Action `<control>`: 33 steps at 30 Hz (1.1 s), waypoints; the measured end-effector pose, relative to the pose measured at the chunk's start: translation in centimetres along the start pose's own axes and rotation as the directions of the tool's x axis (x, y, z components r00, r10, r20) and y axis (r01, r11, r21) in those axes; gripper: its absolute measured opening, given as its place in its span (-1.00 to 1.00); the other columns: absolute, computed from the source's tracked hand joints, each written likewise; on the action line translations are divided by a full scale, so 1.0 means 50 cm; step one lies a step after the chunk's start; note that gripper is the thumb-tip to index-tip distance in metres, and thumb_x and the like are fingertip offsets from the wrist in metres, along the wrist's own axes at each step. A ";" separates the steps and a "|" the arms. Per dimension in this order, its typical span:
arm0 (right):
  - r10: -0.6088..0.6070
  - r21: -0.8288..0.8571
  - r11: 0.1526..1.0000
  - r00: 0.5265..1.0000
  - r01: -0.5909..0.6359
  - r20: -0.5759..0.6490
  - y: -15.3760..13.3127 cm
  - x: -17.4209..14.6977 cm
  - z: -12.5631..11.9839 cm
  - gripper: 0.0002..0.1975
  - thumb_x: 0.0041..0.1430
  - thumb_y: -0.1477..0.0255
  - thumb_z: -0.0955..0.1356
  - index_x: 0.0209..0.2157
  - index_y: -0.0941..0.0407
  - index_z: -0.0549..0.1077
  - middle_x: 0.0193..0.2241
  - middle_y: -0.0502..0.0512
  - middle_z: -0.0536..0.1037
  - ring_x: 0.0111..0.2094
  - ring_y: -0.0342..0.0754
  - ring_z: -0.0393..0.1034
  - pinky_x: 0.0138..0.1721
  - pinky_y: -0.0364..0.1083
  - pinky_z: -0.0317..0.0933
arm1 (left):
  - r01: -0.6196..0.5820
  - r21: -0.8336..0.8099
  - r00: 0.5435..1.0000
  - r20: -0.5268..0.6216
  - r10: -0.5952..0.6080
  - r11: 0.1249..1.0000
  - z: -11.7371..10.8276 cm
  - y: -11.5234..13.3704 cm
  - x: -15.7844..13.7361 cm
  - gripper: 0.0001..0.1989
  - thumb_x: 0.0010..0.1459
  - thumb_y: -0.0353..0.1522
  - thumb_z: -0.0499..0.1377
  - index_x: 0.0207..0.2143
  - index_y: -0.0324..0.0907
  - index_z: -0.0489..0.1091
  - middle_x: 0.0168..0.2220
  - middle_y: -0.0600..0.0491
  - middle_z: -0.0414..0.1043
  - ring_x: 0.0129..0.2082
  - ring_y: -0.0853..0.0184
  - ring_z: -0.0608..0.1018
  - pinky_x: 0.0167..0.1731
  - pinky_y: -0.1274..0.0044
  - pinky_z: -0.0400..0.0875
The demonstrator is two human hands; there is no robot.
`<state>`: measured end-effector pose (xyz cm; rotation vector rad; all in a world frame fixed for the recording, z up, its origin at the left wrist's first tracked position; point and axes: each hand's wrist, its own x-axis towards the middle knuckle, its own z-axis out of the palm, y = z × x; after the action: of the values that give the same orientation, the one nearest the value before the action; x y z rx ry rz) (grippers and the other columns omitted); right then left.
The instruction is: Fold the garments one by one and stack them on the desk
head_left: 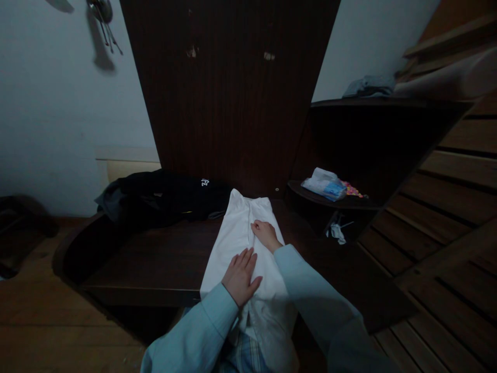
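Observation:
A white garment (pixel 223 254) lies lengthwise over the dark desk, its narrower gathered end towards the back panel and its lower part hanging down over the front edge. A seam or opening runs down its middle. Flat on the cloth, just left of the seam, rests my left hand (pixel 241 274), fingers stretched out and thumb apart. Farther up, my right hand (pixel 266 234) is curled, its fingertips pinched at the seam. Both sleeves are light blue. The fold of cloth under the right fingertips is mostly hidden.
Dark clothing (pixel 166 194) is heaped at the back left of the desk (pixel 155 259). On the right, a low corner shelf (pixel 322 198) bears a plastic tissue pack (pixel 326 184). Grey cloth (pixel 368 85) lies on the upper shelf. Wooden slats (pixel 446 202) stand at the right.

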<state>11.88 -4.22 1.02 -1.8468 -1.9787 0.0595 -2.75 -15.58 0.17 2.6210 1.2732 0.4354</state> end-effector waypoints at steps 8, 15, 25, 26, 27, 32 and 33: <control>0.004 -0.036 0.999 0.999 -0.002 0.033 0.000 0.002 0.003 -0.73 0.12 0.31 0.16 -0.49 0.10 0.41 -0.51 0.01 0.50 -0.46 -0.15 0.32 -0.52 -0.20 -0.05 | 0.030 0.035 0.998 0.052 -0.032 0.999 -0.011 0.009 0.000 -0.42 0.08 -0.23 -0.04 0.12 -0.34 0.03 0.19 -0.14 -0.04 0.17 0.17 0.04 0.09 0.27 0.00; 0.018 -0.060 0.998 0.999 -0.015 0.050 -0.002 0.000 -0.004 -0.70 0.12 0.34 0.17 -0.12 0.08 0.32 -0.40 0.04 0.52 -0.37 -0.09 0.37 -0.43 -0.19 0.06 | 0.023 0.044 0.999 0.040 -0.025 0.999 -0.009 0.009 0.001 -0.42 0.09 -0.22 -0.04 0.12 -0.33 0.03 0.18 -0.13 -0.03 0.17 0.18 0.05 0.08 0.29 0.01; 0.001 -0.061 0.998 0.994 0.006 0.109 -0.004 0.003 -0.004 -0.67 0.13 0.34 0.14 -0.11 0.01 0.37 -0.29 0.03 0.53 -0.25 -0.08 0.39 -0.30 -0.18 0.15 | 0.020 0.051 0.999 0.026 -0.022 0.999 -0.004 0.007 0.000 -0.43 0.10 -0.21 -0.05 0.12 -0.31 0.03 0.19 -0.11 -0.04 0.17 0.18 0.05 0.08 0.29 0.01; -0.001 -0.058 0.998 0.994 0.007 0.108 -0.004 0.002 -0.005 -0.67 0.13 0.34 0.14 -0.12 0.01 0.38 -0.28 0.03 0.53 -0.25 -0.08 0.39 -0.29 -0.18 0.15 | 0.018 0.050 0.999 0.027 -0.019 0.999 -0.004 0.007 0.000 -0.43 0.10 -0.21 -0.05 0.12 -0.31 0.03 0.19 -0.11 -0.04 0.17 0.18 0.05 0.08 0.29 0.01; -0.003 -0.055 0.998 0.994 0.009 0.107 -0.005 0.002 -0.005 -0.67 0.13 0.35 0.14 -0.13 0.01 0.39 -0.27 0.03 0.53 -0.24 -0.08 0.39 -0.28 -0.18 0.15 | 0.015 0.048 0.999 0.030 -0.017 0.999 -0.004 0.007 0.000 -0.43 0.10 -0.21 -0.06 0.12 -0.31 0.04 0.19 -0.11 -0.04 0.17 0.18 0.05 0.08 0.29 0.01; -0.006 -0.069 0.997 0.992 0.015 0.126 -0.011 -0.002 -0.010 -0.68 0.12 0.35 0.14 -0.19 0.04 0.44 -0.25 0.05 0.53 -0.22 -0.08 0.38 -0.27 -0.19 0.14 | 0.006 0.035 0.999 0.031 -0.008 0.999 -0.002 0.005 -0.008 -0.44 0.11 -0.20 -0.07 0.12 -0.32 0.05 0.18 -0.12 -0.02 0.17 0.19 0.06 0.09 0.29 -0.01; -0.009 -0.078 0.997 0.991 0.020 0.130 -0.012 -0.001 -0.012 -0.68 0.11 0.35 0.15 -0.22 0.06 0.45 -0.26 0.07 0.53 -0.23 -0.07 0.38 -0.28 -0.18 0.14 | 0.001 0.029 0.999 0.032 -0.002 1.000 0.000 0.005 -0.012 -0.44 0.11 -0.19 -0.07 0.12 -0.32 0.05 0.18 -0.12 -0.02 0.17 0.19 0.06 0.09 0.29 -0.01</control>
<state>11.53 -4.50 1.71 -1.9221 -2.1103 0.1012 -2.94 -16.20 0.14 2.6395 1.2813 0.3752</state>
